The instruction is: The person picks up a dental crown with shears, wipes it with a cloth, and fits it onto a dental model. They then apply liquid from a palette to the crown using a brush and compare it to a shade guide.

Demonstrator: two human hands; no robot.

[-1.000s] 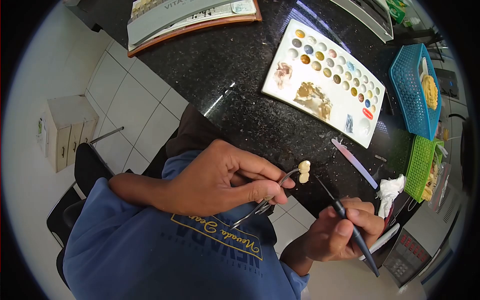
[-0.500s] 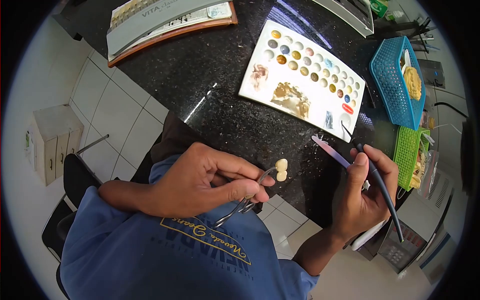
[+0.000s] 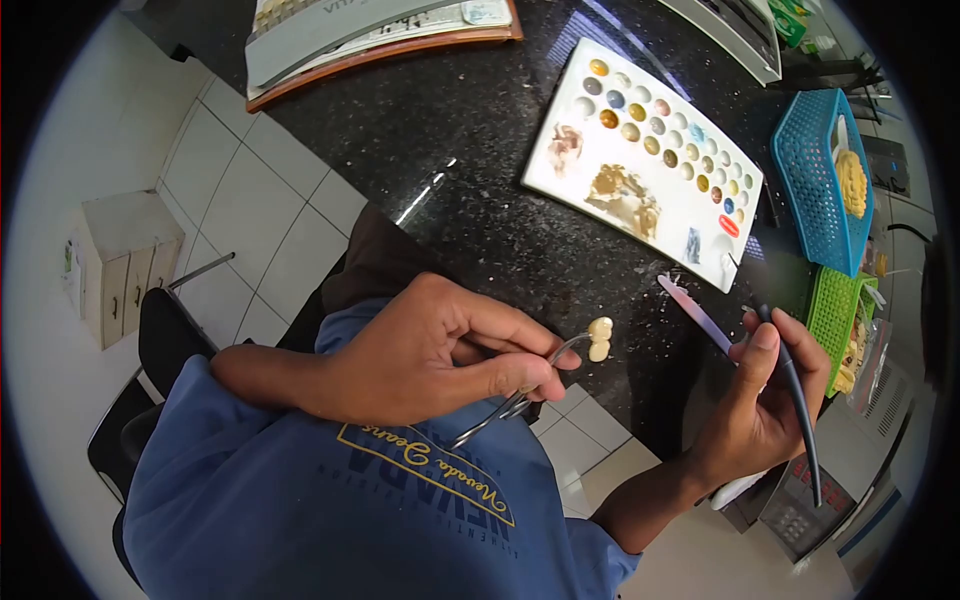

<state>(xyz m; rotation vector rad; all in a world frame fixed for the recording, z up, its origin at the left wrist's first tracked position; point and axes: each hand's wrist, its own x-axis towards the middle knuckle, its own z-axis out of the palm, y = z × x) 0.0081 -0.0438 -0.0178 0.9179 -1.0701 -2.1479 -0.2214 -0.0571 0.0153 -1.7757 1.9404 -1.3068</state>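
- Moved since a second ago: the right hand [image 3: 762, 412], carrying a slim dark paintbrush [image 3: 805, 425], has gone from beside the small cream tooth-shaped piece [image 3: 600, 340] to the near right corner of the palette; the left hand [image 3: 430, 350] keeps its hold.
- Glossy black speckled countertop [image 3: 480, 120], spread across the upper middle, strewn with fine pale bits.
- Dark blue T-shirt [image 3: 300, 500] with yellow and dark lettering, worn by the person, below the hands.
- White rectangular palette [image 3: 690, 210], lying tilted on the countertop, with rows of round wells of coloured paste and brown, pinkish and grey-blue smears.
- Blue perforated plastic basket [image 3: 800, 170], right of the palette; a green perforated basket [image 3: 825, 305] sits nearer the person.
- Left hand: thumb and fingers pinch a silver metal clamping tool [image 3: 560, 352] with a curved tip.
- Right hand: fingers bent, gripping the brush between thumb and fingers; its blurred tip is at the palette's corner, though whether it touches is unclear.
- Flat pink-and-lilac strip [image 3: 695, 315] on the countertop, its lower end just beside the right hand.
- Two-lobed tooth-shaped piece, at the clamping tool's tip, out past the left fingers, above the countertop.
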